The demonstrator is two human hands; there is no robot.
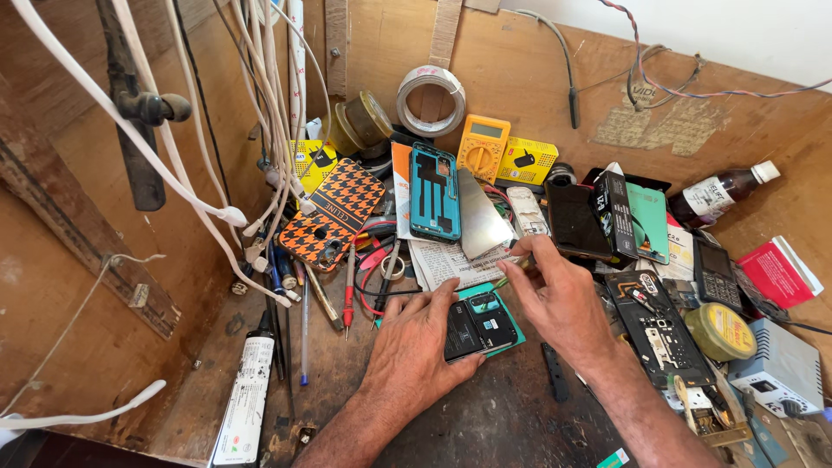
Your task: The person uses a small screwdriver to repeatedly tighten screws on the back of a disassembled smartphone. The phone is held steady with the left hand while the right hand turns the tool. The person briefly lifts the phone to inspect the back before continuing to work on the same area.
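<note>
Both hands sit low at the centre of my view. My left hand [414, 347] lies flat, fingers together, pressing on the near end of an opened phone [478, 323] whose back cover is off, so the dark battery and circuit parts face up. It rests on a small teal mat [511, 322] on the dark wooden bench [485, 416], at about one o'clock from that hand. My right hand [559, 299] hovers just past the phone at two o'clock, fingers pinched on a thin green-tipped tool [513, 267]; I cannot tell how firmly.

I judge the phone light, stiff and fragile. Its exposed board would scratch easily, so the plain side edges look like the safe place to grip, never the open face.

At eleven o'clock stands a teal phone frame [434, 192], with an orange houndstooth case [334, 215] at ten. At twelve o'clock sits a yellow multimeter [483, 147]. At three o'clock another stripped phone body [659, 328] lies beside a round yellow tin [721, 331]. White cables [208, 208] hang at nine o'clock.
</note>
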